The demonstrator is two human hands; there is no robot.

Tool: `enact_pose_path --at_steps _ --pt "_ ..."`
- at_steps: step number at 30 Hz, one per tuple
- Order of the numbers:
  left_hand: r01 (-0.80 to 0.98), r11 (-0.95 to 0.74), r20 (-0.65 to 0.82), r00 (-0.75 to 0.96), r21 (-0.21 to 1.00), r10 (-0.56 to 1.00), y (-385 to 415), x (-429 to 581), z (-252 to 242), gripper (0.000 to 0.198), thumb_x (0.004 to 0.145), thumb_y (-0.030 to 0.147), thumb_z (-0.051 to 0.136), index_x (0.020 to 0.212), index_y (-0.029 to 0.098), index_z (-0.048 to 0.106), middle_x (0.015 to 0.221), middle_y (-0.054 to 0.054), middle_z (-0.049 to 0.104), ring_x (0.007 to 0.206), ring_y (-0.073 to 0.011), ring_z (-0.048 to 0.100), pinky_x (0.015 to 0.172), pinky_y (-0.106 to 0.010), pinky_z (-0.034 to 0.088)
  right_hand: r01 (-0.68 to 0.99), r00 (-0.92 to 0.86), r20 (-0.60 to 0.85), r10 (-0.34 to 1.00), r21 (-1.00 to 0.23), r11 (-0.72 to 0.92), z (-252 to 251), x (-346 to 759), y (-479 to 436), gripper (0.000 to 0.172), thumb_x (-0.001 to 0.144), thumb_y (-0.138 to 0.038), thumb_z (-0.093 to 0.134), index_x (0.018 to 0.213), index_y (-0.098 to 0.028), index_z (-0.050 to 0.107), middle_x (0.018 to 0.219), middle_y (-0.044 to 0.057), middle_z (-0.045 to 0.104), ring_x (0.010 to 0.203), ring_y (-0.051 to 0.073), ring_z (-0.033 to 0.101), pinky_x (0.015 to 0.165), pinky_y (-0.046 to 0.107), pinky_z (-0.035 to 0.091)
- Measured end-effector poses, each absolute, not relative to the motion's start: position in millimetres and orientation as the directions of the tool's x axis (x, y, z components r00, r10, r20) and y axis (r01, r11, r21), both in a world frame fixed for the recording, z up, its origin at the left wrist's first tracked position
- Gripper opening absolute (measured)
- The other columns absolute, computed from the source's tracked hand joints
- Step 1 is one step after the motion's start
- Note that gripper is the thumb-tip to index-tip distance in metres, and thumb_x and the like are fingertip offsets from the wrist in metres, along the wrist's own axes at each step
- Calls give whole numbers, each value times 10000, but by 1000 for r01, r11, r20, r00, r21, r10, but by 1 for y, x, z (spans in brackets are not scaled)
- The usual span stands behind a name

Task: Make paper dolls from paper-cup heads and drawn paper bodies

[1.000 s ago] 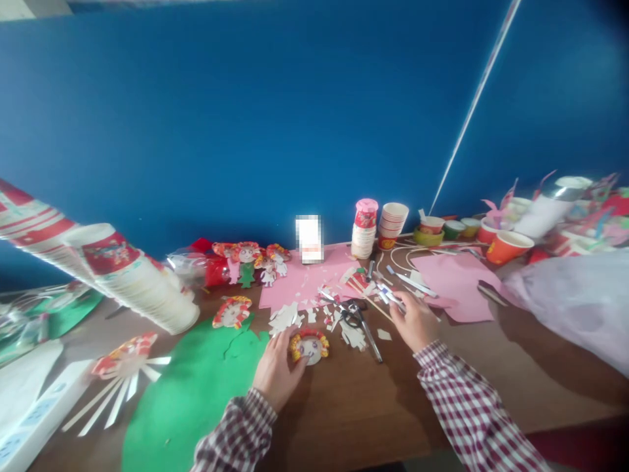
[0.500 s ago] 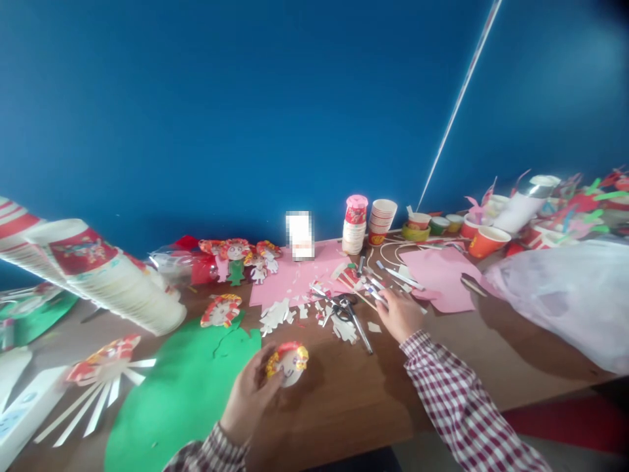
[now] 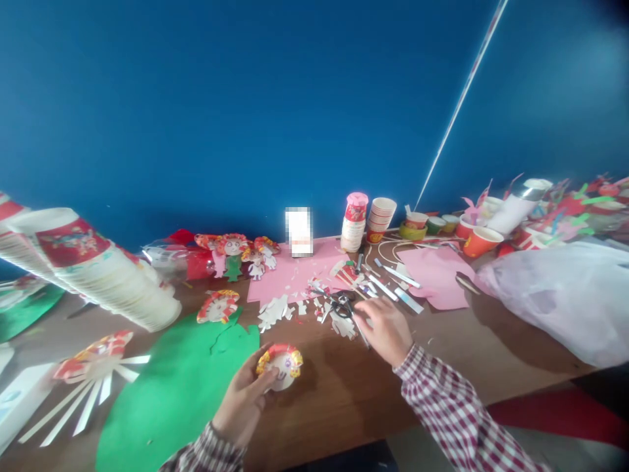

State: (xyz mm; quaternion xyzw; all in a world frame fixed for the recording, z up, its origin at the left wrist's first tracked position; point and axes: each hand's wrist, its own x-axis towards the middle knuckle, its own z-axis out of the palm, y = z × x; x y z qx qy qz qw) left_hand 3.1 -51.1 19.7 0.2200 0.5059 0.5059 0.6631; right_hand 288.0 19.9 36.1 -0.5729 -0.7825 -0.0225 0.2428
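Observation:
My left hand (image 3: 246,393) pinches a small round paper face (image 3: 282,367) between thumb and fingers. The face has a pale disc with drawn eyes and mouth, and a curled red and yellow rim. Over the brown table, my right hand (image 3: 386,328) bends its fingers round a dark and silver pen (image 3: 368,344), which still lies on the wood and is partly covered by them. Just beyond those fingers are black-handled scissors (image 3: 341,305), among white paper scraps (image 3: 275,313). White markers (image 3: 383,287) lie behind the right hand.
A leaning stack of paper cups (image 3: 118,275) stands left, over green paper (image 3: 171,387) and a cut cup with strips (image 3: 101,367). Paper figures (image 3: 233,255) sit at the back beside pink paper (image 3: 295,278). More cups (image 3: 381,219) and a plastic bag (image 3: 560,295) are right.
My right hand has moved left and toward me, from the white markers to the dark pen. The paper face stays in my left hand, turned slightly more upward.

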Motion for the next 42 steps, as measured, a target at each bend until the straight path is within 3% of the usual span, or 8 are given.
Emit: enact_pose_path --at_steps 4,8,14,22,29,34,37,42 --pt "-437 415 -461 0 798 887 -49 -2 18 655 648 283 796 1226 163 511 1070 -102 659 857 -207 655 629 -234 507 857 -355 333 874 -258 447 35 267 2 105 798 -274 669 856 -195 630 859 59 630 871 232 522 750 338 418" --pt "-468 438 -493 6 768 870 -48 -6 17 626 647 257 798 1202 170 523 1014 -82 675 819 -183 657 593 -205 499 845 -395 293 871 -256 469 31 259 -6 78 858 -213 589 809 -203 649 833 53 634 850 218 515 732 333 419" --pt "-495 440 -525 -39 749 850 -47 -7 18 570 655 246 786 1160 174 532 927 -52 679 711 -143 636 498 -179 479 758 -442 251 861 -410 508 36 251 -13 63 832 -247 629 881 -217 654 873 26 649 850 194 558 769 308 447" --pt "-543 404 -532 -97 737 841 -46 0 25 480 662 141 736 1103 144 546 812 -28 666 582 -92 585 431 -150 445 741 -530 186 828 -373 558 39 230 -8 328 786 -210 666 1105 -228 593 1036 48 604 974 221 552 817 331 474" --pt "-568 369 -515 -116 736 849 -44 2 30 424 692 120 699 1086 125 542 844 -39 674 604 -90 609 457 -147 470 745 -542 141 828 -375 551 36 225 -5 131 758 -209 690 784 -196 563 882 32 603 841 203 578 711 304 466" --pt "-551 355 -484 -105 756 869 -41 2 34 450 715 144 683 1134 150 518 894 -55 684 661 -128 640 498 -188 517 716 -441 60 895 -579 391 36 230 -6 102 812 -192 600 898 -213 550 692 -23 611 614 158 590 577 262 430" --pt "-553 344 -470 -100 759 877 -37 3 36 416 745 135 649 1141 155 522 910 -56 688 631 -115 635 502 -186 520 574 -417 88 905 -746 337 36 231 -7 217 833 -198 564 1049 -206 544 789 8 659 692 169 629 647 283 480" --pt "-637 380 -548 -80 670 833 -24 9 43 266 860 114 494 1119 136 552 938 -78 690 703 -125 660 572 -202 552 303 -427 91 900 -923 237 35 227 -10 194 879 -209 493 1049 -187 584 972 49 679 873 178 651 786 303 517"
